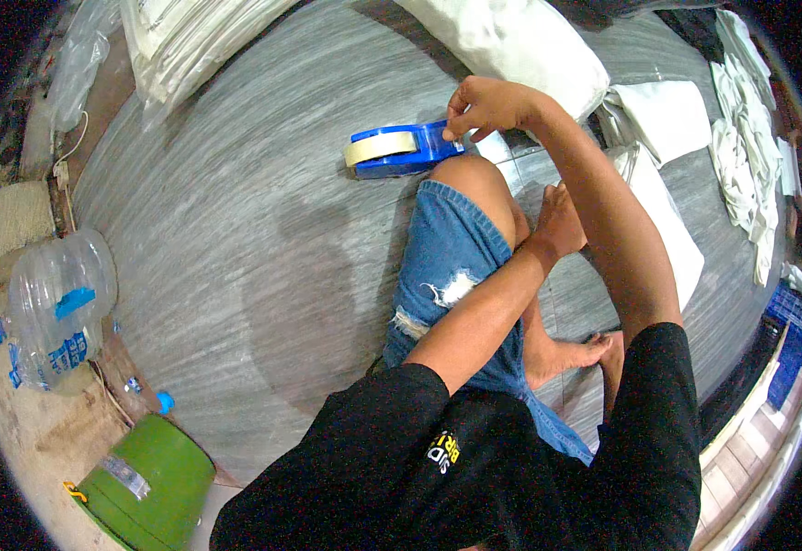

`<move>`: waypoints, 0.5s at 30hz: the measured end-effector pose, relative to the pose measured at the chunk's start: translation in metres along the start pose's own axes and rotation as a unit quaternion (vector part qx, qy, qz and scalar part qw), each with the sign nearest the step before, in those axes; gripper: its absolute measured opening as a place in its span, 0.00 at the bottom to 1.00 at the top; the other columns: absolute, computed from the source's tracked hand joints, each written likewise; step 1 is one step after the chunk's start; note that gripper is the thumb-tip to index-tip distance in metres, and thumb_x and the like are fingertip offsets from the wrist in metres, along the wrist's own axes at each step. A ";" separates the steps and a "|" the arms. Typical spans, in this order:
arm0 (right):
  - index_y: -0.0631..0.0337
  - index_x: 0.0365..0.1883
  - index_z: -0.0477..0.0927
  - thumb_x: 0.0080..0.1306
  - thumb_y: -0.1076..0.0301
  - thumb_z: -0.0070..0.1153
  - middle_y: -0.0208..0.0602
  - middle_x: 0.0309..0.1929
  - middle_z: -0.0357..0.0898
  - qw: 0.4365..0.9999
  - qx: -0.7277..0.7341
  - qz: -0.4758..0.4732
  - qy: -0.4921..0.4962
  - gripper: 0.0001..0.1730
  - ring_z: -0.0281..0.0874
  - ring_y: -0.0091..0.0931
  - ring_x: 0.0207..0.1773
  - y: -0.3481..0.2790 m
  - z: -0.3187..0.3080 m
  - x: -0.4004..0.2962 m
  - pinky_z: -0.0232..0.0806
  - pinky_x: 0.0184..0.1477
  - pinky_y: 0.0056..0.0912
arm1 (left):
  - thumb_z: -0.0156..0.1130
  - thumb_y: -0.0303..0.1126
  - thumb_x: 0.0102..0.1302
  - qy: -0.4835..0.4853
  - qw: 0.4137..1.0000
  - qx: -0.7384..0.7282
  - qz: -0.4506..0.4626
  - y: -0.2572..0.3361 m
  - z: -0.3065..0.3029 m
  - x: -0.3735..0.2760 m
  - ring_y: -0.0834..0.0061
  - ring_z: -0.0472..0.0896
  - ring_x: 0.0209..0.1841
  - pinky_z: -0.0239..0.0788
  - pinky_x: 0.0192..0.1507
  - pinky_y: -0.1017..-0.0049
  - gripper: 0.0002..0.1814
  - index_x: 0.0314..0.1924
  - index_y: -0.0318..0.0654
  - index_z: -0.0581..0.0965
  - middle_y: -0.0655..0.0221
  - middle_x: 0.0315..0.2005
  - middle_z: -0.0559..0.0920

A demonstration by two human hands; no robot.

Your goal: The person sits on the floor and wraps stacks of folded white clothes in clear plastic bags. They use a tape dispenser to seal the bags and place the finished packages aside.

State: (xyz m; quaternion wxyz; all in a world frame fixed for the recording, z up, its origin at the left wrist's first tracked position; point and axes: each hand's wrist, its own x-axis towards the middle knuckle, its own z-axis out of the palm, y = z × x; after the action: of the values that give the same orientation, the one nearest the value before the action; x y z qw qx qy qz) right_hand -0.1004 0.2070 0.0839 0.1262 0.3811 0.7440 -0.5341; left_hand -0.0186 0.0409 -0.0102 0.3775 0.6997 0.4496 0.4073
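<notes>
My right hand (494, 109) reaches across to the cutter end of a blue tape dispenser (428, 146). Its thumb and a finger pinch at that end; whether they hold the tape itself is too small to tell. The dispenser carries a roll of pale tape (382, 147) and lies on the floor beside my bent knee. Partly behind my right forearm is my left hand (561, 222), its fingers curled, near a white folded packet (670, 241). What that hand holds is hidden.
A large white bundle (525, 48) and a folded white cloth (663, 117) lie ahead. Crumpled white fabric (742, 158) is at right. Stacked white sheets in plastic (187, 48) sit at far left, with a clear water bottle (63, 296) and a green bucket (149, 482) nearer. Grey flooring (235, 206) spreads between.
</notes>
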 end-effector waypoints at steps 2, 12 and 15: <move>0.65 0.33 0.84 0.59 0.63 0.68 0.34 0.29 0.83 0.989 -0.123 -0.069 0.052 0.13 0.79 0.24 0.35 -0.004 0.002 -0.002 0.73 0.39 0.34 | 0.62 0.44 0.62 0.030 0.999 0.015 0.012 0.000 0.004 0.000 0.57 0.72 0.58 0.58 0.56 0.55 0.26 0.57 0.42 0.76 0.60 0.53 0.79; 0.61 0.33 0.83 0.61 0.61 0.68 0.31 0.24 0.80 0.993 -0.050 0.015 0.103 0.12 0.77 0.21 0.32 0.004 0.012 -0.017 0.69 0.31 0.30 | 0.62 0.50 0.60 0.054 0.997 0.051 0.019 -0.004 0.010 -0.004 0.54 0.74 0.55 0.59 0.55 0.53 0.26 0.55 0.46 0.78 0.59 0.51 0.80; 0.62 0.33 0.82 0.61 0.60 0.69 0.29 0.25 0.79 0.993 -0.030 0.010 0.113 0.14 0.77 0.20 0.33 0.007 0.017 -0.021 0.70 0.31 0.28 | 0.63 0.50 0.59 0.080 0.995 -0.066 0.013 -0.003 0.009 -0.004 0.53 0.76 0.51 0.61 0.51 0.51 0.21 0.47 0.46 0.80 0.61 0.45 0.82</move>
State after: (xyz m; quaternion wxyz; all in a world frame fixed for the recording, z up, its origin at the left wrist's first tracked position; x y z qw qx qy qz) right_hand -0.0850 0.1836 0.0846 0.0575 0.4426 0.7652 -0.4639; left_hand -0.0122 0.0367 -0.0171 0.3803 0.6442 0.4416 0.4953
